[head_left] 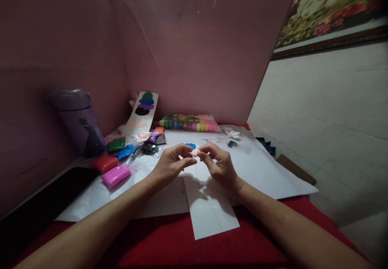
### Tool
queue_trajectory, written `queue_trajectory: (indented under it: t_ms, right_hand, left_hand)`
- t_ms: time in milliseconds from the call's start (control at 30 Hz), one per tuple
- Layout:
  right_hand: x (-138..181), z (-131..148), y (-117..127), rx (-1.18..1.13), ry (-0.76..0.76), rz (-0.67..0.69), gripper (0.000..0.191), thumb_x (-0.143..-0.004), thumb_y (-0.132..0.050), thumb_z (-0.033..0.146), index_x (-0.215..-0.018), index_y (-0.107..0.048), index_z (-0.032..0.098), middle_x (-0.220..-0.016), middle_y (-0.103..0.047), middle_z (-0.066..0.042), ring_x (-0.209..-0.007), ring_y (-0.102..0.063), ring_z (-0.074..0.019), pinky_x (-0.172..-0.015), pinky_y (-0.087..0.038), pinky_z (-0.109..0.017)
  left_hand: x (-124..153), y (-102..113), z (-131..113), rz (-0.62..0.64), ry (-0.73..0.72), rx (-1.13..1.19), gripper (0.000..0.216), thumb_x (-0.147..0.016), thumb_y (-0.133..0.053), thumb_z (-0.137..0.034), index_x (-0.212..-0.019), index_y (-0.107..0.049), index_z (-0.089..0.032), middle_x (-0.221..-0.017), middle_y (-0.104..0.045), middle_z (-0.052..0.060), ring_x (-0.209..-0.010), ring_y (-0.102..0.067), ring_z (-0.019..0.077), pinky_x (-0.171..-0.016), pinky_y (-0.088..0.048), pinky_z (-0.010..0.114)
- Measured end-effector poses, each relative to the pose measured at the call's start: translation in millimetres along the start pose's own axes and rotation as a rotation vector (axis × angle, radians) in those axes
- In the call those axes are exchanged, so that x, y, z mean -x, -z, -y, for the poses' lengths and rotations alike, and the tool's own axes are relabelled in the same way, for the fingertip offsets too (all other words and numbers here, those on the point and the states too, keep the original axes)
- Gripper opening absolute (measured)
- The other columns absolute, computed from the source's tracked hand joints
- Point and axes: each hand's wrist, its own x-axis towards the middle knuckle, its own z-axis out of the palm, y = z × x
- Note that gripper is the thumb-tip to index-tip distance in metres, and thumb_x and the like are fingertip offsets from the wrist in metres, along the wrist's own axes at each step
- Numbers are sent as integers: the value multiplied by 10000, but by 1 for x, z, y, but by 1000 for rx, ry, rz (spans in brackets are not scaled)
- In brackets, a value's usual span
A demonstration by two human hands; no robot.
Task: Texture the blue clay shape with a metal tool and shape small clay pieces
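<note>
In the middle of the view, a small lump of pale pink modelling clay is held between the fingertips of both hands. My right hand pinches it with thumb and forefinger. The fingers of my left hand are curled round to its other side, fingertips against the clay, the thumb a little lower. Beneath them lies a narrow white card with a thin drawn line and a shadow across it. Some blue clay shows on the card's far end, partly behind the hands.
Packets of clay, including pink, red and green, lie at left beside a purple tumbler. A colour sample card leans behind. Farther back are a bag of coloured clay and a white clay piece.
</note>
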Motion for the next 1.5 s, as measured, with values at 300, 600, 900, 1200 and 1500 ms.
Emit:
queue_trajectory:
  t_ms: [300, 600, 900, 1200, 1500]
  right_hand:
    - [0, -5, 1, 74, 42, -47, 119, -895, -560, 271, -958, -606, 181, -803, -632, -44, -707, -588, -159, -653, -466, -304]
    - [0, -3, -3, -113, 65, 18, 45, -875, -568, 168, -865, -610, 181, -762, -576, -16, -669, -586, -130, -615, -482, -273]
    - [3, -8, -5, -138, -15, 54, 45, -851, -605, 214, -862, -627, 176, -770, -618, -33, -682, -583, -145, -618, -479, -290]
    - [-1, -10, -7, -379, -296, -6, 158, -801, -664, 316, -808, -628, 162, -634, -552, 19, -541, -502, -101, -458, -431, -225]
    - [0, -15, -10, -398, -335, -9, 167, -801, -659, 321, -840, -675, 159, -616, -571, 11, -525, -513, -98, -467, -446, -226]
  left_hand:
    - [0, -6, -8, -13, 115, 178, 317, -771, -665, -417, -827, -636, -107, -662, -648, 51, -593, -582, 140, -480, -467, 236]
    - [2, -4, -5, 65, 129, 256, 284, -798, -646, -389, -824, -644, -106, -720, -653, 61, -657, -586, 141, -523, -483, 233]
    - [0, -3, -1, 5, 241, 435, 233, -685, -757, -285, -788, -659, -100, -703, -649, 48, -605, -567, 117, -538, -479, 235]
    - [-3, -4, -2, -153, 200, 326, 226, -628, -781, -282, -730, -676, -110, -651, -645, 29, -564, -566, 113, -525, -474, 234]
    - [-2, -7, -3, -83, 199, 362, 317, -593, -806, -308, -800, -668, -112, -621, -610, -3, -528, -543, 105, -475, -478, 234]
